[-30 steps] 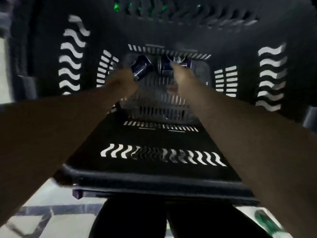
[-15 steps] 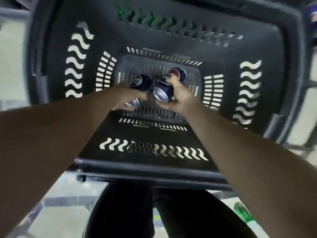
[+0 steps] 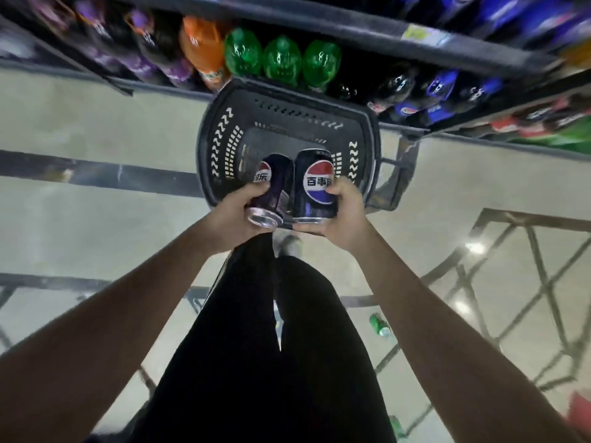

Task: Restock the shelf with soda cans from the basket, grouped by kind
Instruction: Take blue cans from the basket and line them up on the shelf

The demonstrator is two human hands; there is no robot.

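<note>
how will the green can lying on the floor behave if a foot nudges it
The green can lies on its side on the smooth, glossy floor, so a nudge would probably send it rolling rather than sliding. Its round metal body looks rigid, though a hard kick could dent it. Whether it is full or empty cannot be told.

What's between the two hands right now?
In the head view, two dark blue soda cans, side by side: the left hand grips the tilted can, the right hand the more upright can. Nothing else separates them.
</note>
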